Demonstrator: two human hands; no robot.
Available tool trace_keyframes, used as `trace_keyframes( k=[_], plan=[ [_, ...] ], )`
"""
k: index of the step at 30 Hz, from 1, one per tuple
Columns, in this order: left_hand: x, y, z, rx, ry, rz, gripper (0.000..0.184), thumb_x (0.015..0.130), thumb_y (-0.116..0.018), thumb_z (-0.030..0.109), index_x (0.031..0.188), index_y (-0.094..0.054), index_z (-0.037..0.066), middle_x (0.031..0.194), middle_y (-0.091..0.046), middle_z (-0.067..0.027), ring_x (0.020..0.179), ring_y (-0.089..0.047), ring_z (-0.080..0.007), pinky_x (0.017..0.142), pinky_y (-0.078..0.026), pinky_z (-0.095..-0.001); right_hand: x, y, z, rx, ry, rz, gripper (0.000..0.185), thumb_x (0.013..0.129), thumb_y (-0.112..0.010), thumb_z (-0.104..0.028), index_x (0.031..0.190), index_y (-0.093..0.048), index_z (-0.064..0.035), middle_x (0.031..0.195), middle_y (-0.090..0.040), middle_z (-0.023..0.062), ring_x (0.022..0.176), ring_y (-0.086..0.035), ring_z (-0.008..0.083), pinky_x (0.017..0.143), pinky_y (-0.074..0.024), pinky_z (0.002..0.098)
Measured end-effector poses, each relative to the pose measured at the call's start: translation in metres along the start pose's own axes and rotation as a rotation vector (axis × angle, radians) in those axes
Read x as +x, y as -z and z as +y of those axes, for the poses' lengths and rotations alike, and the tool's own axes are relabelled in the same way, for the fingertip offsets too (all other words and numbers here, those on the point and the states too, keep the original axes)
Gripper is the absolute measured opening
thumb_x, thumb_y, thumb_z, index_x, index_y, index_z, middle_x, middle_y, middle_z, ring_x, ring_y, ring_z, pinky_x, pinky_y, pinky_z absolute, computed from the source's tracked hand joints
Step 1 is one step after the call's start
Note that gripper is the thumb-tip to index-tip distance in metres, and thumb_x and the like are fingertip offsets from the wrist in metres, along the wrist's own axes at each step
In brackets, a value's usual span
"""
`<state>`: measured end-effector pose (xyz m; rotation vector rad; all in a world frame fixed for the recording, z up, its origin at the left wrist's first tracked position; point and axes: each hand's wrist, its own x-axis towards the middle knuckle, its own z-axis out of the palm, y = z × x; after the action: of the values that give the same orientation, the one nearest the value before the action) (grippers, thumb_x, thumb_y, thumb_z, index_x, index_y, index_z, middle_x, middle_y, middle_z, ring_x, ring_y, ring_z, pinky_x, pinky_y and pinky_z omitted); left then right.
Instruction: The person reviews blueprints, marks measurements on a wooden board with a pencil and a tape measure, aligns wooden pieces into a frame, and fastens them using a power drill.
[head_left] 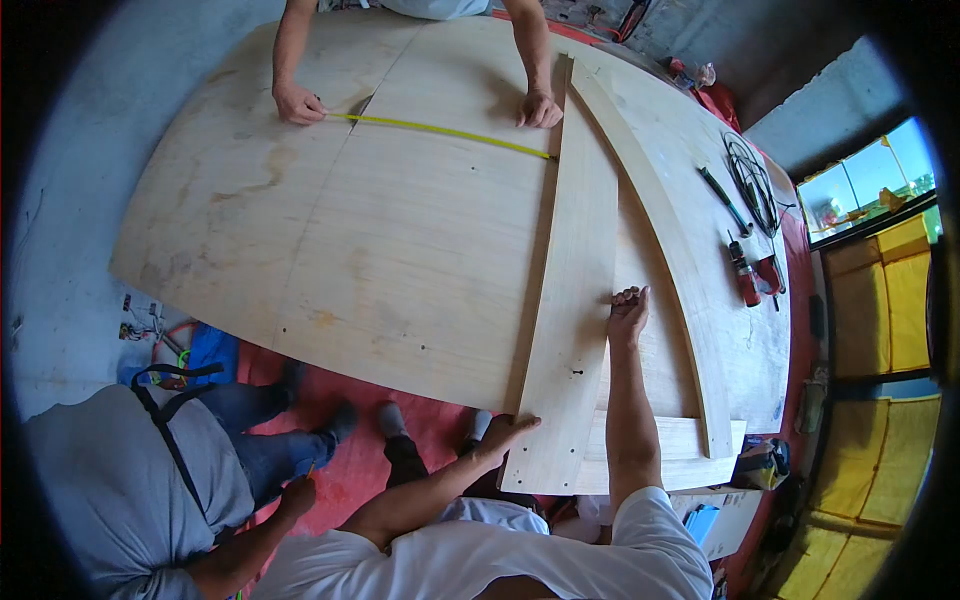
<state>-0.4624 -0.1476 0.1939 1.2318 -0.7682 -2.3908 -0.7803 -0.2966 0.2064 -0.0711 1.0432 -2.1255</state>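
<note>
A wide flat wooden board [578, 270] lies lengthwise over a large plywood sheet [400, 260]. My left hand [503, 436] grips its near left edge, thumb on top and the other fingers mostly hidden. Farther up, by the board's right edge, my right hand [628, 312] has its fingers curled in; whatever may be inside them is hidden. A curved wooden strip [665, 235] arcs to the right of the board. Under the near ends runs a pale crosspiece [655, 452]. A yellow tape measure [450, 130] stretches across the plywood to the board's left edge.
Across the sheet, a co-worker's hands [300, 104] are at the tape. Another person in grey [150, 470] stands at left, holding a thin orange stick. A red drill [745, 272], a dark green tool [724, 198] and a coiled black cable [755, 185] lie at right.
</note>
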Motion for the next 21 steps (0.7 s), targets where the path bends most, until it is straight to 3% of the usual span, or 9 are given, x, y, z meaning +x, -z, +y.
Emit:
trace_keyframes(
  k=[21],
  plan=[
    [-0.006,-0.006,0.008,-0.074,-0.074,0.027,0.046,0.080,-0.079,0.036,0.107,-0.066,0.001,0.101,-0.068,-0.0066,0.094,-0.063,-0.0155,0.082,-0.049,-0.0336,-0.001,-0.013,0.003,-0.076,0.056,0.119,0.028,0.099,-0.058,-0.031,0.084,-0.056,-0.0071,0.071,-0.054,0.0022,0.061,-0.049,0.0140,0.059,-0.0418,0.0288]
  ],
)
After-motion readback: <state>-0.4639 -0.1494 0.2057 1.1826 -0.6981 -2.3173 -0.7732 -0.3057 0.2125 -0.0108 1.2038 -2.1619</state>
